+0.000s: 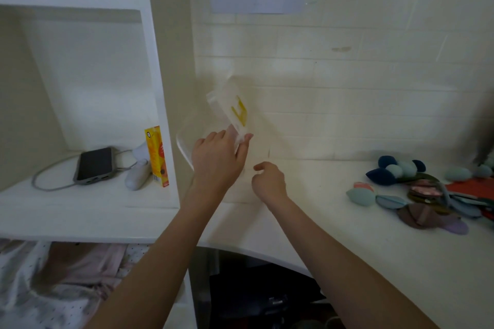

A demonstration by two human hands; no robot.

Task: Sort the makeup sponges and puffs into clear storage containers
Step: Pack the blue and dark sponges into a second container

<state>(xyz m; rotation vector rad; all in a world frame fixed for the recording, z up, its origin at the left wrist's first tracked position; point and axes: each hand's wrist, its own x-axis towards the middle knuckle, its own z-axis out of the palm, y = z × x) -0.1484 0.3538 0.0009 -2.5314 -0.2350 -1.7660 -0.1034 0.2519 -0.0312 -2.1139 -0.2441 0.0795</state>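
A clear container (pixel 230 109) is being lifted at a tilt near the desk's back left corner, gripped at its lower edge by the left hand (pixel 217 157), while the right hand (pixel 268 181) is being held just beside it, fingers loosely curled and holding nothing. The sponges and puffs (pixel 417 192) are lying in a heap by the desk's right edge, well apart, so sorting appears not yet begun.
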